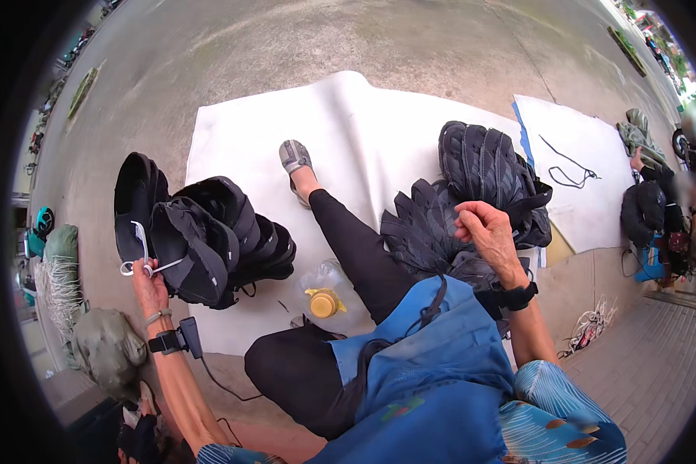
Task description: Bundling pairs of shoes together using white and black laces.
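My left hand (150,284) is closed on a white lace (141,238), which loops and sticks out past the fingertips. Right beside that hand is a bunch of black shoe uppers (179,249), nested into one another, with another dark upper (135,193) standing behind them. My right hand (487,232) hangs over a second heap of black shoe uppers (417,228), fingers curled and thumb against them in a pinch. Whether anything small is inside that pinch is hidden. More uppers (479,158) lie fanned out beyond it.
White sheets (240,139) cover the ground under the heaps. Between my legs stands a clear plastic bottle with a yellow cap (325,303). A black cord (572,170) lies on the right sheet. Green sacks (104,348) and white strings (54,286) sit at left; people (665,201) are at right.
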The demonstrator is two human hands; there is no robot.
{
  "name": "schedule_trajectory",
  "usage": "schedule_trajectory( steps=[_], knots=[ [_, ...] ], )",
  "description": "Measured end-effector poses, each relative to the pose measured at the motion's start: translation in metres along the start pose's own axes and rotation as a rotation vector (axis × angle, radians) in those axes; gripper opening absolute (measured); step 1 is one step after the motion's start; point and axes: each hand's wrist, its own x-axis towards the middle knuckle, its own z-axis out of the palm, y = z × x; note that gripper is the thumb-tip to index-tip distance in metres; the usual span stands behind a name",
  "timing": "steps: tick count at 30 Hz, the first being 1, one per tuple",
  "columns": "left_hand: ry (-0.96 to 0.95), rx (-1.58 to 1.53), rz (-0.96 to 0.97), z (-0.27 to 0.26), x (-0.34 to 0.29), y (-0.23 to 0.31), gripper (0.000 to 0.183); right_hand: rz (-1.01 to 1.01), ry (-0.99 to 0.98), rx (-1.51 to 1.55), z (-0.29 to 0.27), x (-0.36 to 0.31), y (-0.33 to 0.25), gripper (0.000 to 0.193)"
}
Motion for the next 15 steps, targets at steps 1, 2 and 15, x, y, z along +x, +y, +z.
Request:
schedule_trajectory(
  steps=[1, 2, 15],
  knots=[
    [0.002, -0.03, 0.006, 0.013, 0.006, 0.011, 0.016, -0.006, 0.016, 0.003, -0.007, 0.002, 0.001, 0.019],
    [-0.005, -0.059, -0.001, 0.027, 0.012, 0.017, 0.017, -0.003, 0.043, 0.001, -0.016, 0.0, 0.004, 0.019],
    [-0.121, -0.056, -0.128, 0.031, 0.12, 0.048, 0.016, 0.188, 0.237, 0.062, -0.081, 0.003, 0.075, 0.021]
  ],
)
